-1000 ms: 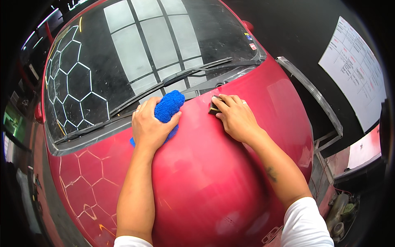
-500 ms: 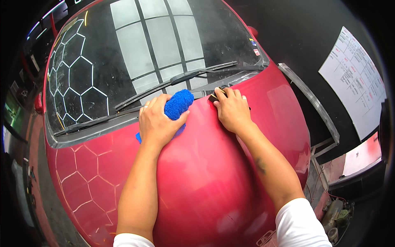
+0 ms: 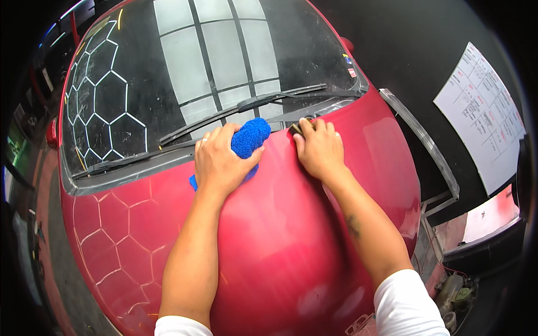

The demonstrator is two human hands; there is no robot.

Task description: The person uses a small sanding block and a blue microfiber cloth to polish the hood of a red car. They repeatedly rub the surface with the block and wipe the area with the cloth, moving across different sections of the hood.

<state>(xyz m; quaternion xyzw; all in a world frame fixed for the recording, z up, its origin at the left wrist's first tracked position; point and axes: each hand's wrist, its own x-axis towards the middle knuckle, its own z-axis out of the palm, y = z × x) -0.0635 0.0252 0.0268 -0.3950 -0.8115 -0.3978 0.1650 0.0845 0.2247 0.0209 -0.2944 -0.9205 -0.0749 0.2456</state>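
Bunched in my left hand [image 3: 217, 159] is a blue microfiber cloth [image 3: 250, 138], held over the red car hood [image 3: 263, 246] close to its windshield edge. The thumb and fingers wrap round it, and a corner of the cloth sticks out below the palm. My right hand [image 3: 320, 150] is closed on a small dark applicator block [image 3: 295, 129] with a lighter stripe. It presses the block against the hood near the base of the wipers. Most of the block is hidden under the fingers.
Behind my hands, the wipers [image 3: 246, 105] lie across the windshield [image 3: 218, 50]. A metal frame [image 3: 426, 143] stands along the car's right side. A whiteboard with writing [image 3: 482, 112] hangs on the dark wall. Some equipment [image 3: 451, 294] sits on the floor at the lower right.
My left hand and the blue cloth have shifted slightly to the right. The right hand stays near the same spot with the block turned a little, and both grips are kept.
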